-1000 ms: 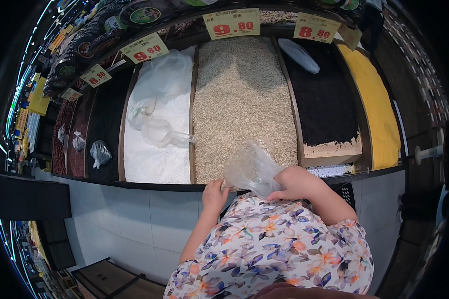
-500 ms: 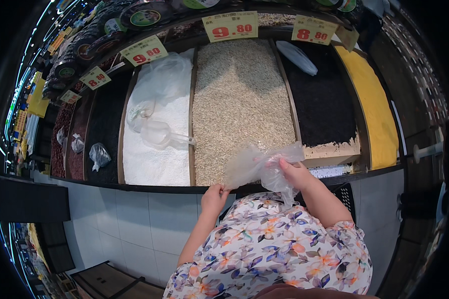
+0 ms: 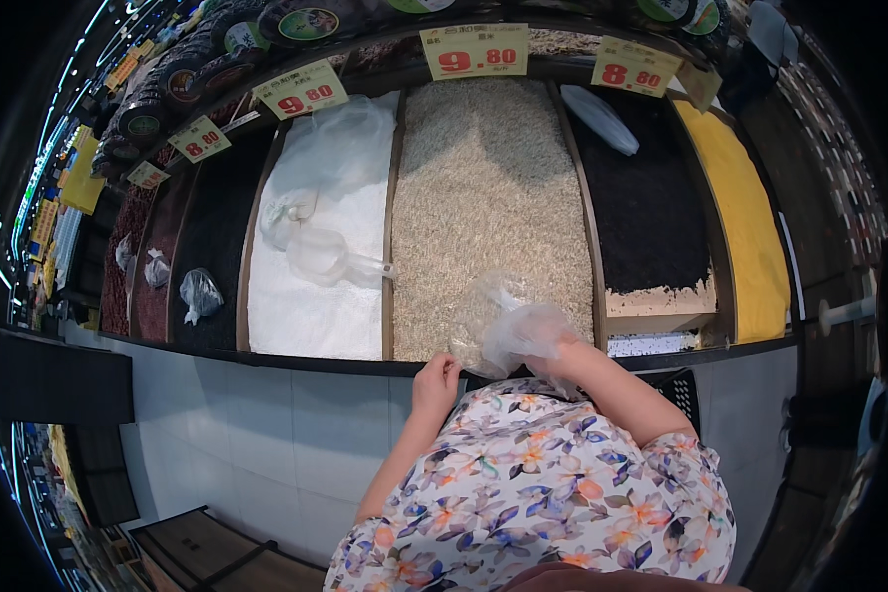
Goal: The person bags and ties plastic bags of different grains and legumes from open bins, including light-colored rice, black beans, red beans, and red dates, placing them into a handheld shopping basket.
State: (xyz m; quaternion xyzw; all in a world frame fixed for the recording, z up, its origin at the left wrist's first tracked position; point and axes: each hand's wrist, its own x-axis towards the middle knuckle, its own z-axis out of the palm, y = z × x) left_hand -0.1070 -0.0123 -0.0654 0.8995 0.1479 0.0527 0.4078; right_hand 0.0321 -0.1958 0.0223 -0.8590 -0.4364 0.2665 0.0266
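Over the near end of a bin of pale grain (image 3: 488, 178) is a clear, crumpled plastic bag (image 3: 479, 306). My left hand (image 3: 436, 383) is at the bin's front edge, thumb and finger pinching the near left side of the bag. My right hand (image 3: 566, 361) is to its right, covered by bunched translucent plastic (image 3: 528, 331). That plastic veils the fingers, so their closing does not show. I cannot make out whether the bunched plastic is part of the same bag or a second one.
Left of the grain, a bin of white powder or fine grain (image 3: 316, 321) holds a clear scoop (image 3: 321, 259) and a large plastic bag (image 3: 331, 148). Right are a black grain bin (image 3: 651, 217) with a rolled bag (image 3: 600, 118) and a yellow bin (image 3: 735, 217). Price signs (image 3: 475, 51) stand behind.
My right hand has moved left, and the plastic now covers its fingers. The bag is bunched closer to my left hand, which stays near the edge. The view has shifted slightly.
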